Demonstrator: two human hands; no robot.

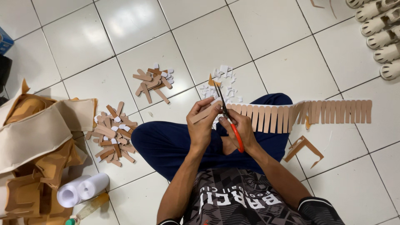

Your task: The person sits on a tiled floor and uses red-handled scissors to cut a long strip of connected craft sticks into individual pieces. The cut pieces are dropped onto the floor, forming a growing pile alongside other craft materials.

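Note:
I sit cross-legged on a white tiled floor. My left hand pinches the end of a long tan strip cut into several narrow tabs, which runs off to the right across my knee. My right hand grips red-handled scissors, their blades pointing up and away at the strip's end beside my left fingers. Small white offcuts lie on the tiles just beyond my hands.
Two piles of cut tan pieces lie at the left and farther out. Stacked tan and cream material fills the left edge, with white paper rolls and a glue bottle below. White moulded parts sit top right. A tan scrap lies right.

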